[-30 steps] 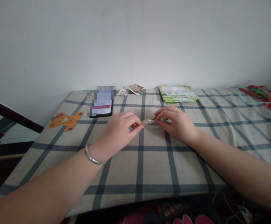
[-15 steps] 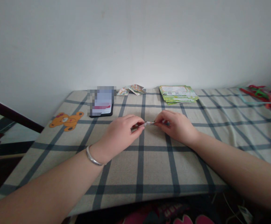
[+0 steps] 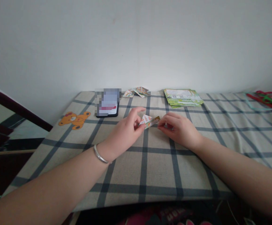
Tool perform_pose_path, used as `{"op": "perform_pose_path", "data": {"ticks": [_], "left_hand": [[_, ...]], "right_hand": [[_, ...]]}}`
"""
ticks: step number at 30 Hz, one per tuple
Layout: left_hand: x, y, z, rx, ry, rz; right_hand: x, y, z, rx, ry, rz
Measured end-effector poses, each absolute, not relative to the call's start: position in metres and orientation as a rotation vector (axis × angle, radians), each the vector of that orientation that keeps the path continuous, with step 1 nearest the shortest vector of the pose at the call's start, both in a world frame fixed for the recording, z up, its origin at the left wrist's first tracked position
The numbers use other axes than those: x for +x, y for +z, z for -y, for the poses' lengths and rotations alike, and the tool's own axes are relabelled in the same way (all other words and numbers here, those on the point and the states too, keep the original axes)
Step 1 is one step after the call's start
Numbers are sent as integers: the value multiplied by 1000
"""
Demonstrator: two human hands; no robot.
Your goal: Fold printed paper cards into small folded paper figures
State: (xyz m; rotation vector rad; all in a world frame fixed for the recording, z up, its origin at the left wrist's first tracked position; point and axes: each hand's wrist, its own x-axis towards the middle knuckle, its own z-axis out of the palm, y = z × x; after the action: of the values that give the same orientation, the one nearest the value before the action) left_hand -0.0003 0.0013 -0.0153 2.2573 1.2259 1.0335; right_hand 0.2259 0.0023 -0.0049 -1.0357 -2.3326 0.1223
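Between my two hands is a small folded piece of printed paper [image 3: 149, 121], white, green and brown, held just above the checked tablecloth. My left hand [image 3: 128, 125], with a silver bangle on its wrist, pinches the paper's left end between thumb and a curled finger, the index finger stretched out above. At the paper's right end, the fingertips of my right hand [image 3: 179, 126] are closed on it. Folded paper pieces [image 3: 138, 92] with similar print lie by the wall, and a stack of green printed cards [image 3: 184, 97] lies to their right.
A phone [image 3: 108, 103], partly pixelated, lies at the back left. Near it is a flat orange bear cutout [image 3: 74, 120]. Red, green and light-blue ribbons [image 3: 267, 101] lie at the far right. The checked tablecloth [image 3: 136, 172] reaches the table's front edge; a white wall [image 3: 136, 43] stands behind.
The folded paper has turned from edge-on so its printed faces show. My left index finger has lifted off it. The whole view has shifted slightly, moving things rightward.
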Motion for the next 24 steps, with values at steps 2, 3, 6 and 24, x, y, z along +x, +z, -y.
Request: {"op": "perform_pose_path", "data": {"ticks": [2,3,6,24], "left_hand": [[0,-15,0,2276,1017,-1206],[1,-14,0,2302,998,-1202],[1,-13,1,2389,953,-1172],[3,-8,8,2455,943,-1036]], "right_hand": [[226,-6,-3,-1021,152,2360],[225,-6,-3,-1004,166,2377],[223,-6,-2,-914,200,2458],[223,-4,-4,-868,272,2449]]}}
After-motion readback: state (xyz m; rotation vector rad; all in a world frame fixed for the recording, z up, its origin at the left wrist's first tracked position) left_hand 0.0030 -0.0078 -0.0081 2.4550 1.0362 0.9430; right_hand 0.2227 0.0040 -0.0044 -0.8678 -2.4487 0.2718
